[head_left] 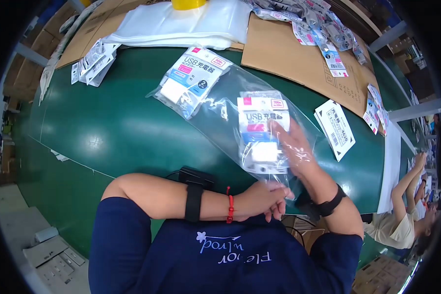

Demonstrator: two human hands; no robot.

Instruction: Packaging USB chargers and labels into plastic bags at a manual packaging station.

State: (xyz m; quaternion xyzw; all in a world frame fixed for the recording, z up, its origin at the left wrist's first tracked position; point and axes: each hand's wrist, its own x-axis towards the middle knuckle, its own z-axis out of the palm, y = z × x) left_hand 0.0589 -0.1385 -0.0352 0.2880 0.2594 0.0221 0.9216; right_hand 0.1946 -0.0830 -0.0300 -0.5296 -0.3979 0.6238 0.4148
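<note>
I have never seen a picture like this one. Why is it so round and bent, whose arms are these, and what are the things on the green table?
A wide-angle camera worn on a person's head took this picture, looking down, so straight edges bend. The two bare arms belong to that person. The right hand is inside a large clear plastic bag, pressing on small white and blue packaged chargers. The left hand holds the bag's near edge. A second stack of packaged chargers lies deeper in the bag. On the green table also lie flat brown cardboard sheets, folded white plastic bags and loose packets. Another person sits at the right.
</note>
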